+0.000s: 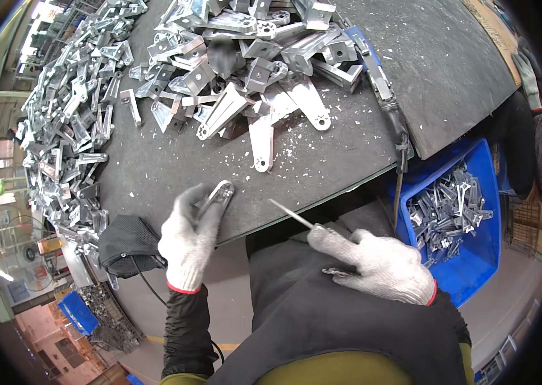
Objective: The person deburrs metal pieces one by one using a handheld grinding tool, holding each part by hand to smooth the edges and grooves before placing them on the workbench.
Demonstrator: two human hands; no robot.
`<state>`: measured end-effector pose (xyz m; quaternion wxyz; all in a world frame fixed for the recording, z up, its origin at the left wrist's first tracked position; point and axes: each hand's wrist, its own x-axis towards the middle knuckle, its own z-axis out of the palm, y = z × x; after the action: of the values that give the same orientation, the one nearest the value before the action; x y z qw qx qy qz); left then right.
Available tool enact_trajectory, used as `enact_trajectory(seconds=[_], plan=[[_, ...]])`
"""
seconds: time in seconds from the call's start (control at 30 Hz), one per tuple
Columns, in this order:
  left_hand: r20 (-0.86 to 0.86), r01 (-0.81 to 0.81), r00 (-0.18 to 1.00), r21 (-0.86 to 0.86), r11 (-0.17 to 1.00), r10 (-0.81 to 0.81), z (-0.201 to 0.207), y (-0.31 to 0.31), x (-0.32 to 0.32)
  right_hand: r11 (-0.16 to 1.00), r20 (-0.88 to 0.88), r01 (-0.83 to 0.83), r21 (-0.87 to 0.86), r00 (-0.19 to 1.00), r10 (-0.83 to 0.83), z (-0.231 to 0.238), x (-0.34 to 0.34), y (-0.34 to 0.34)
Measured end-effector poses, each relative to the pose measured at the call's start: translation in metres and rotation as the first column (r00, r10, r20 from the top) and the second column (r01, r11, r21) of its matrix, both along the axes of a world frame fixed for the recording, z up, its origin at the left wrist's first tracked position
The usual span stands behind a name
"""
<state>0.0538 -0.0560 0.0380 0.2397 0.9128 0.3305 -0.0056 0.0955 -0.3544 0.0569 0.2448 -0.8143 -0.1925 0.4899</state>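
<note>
My left hand [187, 237], in a white knit glove with a red cuff, pinches a small silver metal bracket [221, 194] at the table's near edge. The bracket's rounded end with holes sticks out past my fingers. My right hand [380, 264], gloved the same way, grips a slim file-like metal rod [291, 213]. The rod's tip points up and left toward the bracket, apart from it; its handle end is hidden in my palm. Beyond both hands, a heap of similar brackets [261, 74] lies on the dark tabletop [322, 163], among small white chips.
Another long pile of brackets [78, 122] runs along the left side. A blue bin [492, 224] of metal parts stands at the right, below the table. A black mesh-covered object [128, 245] with a cable sits beside my left wrist. A metal bar [377, 77] lies across the tabletop.
</note>
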Motion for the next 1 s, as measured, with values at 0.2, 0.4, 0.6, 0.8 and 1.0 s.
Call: enact_trajectory(seconds=[0.2,0.4,0.6,0.8,1.0], plan=[[0.05,0.253,0.964,0.143,0.957,-0.263,-0.014,0.009,-0.009,0.959,0.034,-0.08,0.271,0.997,0.074,-0.027,0.004,0.019],[0.057,0.39,0.881,0.474,0.79,-0.469,-0.022,-0.001,-0.02,0.926,-0.093,-0.061,0.373,0.99,0.103,-0.04,0.019,0.035],[0.011,0.431,0.859,0.523,0.735,-0.512,-0.023,-0.009,-0.023,0.859,-0.545,0.272,0.434,0.838,0.01,-0.03,0.025,0.039],[0.012,0.417,0.868,0.526,0.741,-0.497,-0.027,-0.008,-0.024,0.923,-0.375,0.122,0.366,0.927,0.026,-0.015,0.027,0.051],[0.027,0.436,0.838,0.565,0.7,-0.544,-0.032,-0.005,-0.024,0.87,0.196,0.0,0.494,0.974,-0.112,-0.049,-0.014,0.047]])
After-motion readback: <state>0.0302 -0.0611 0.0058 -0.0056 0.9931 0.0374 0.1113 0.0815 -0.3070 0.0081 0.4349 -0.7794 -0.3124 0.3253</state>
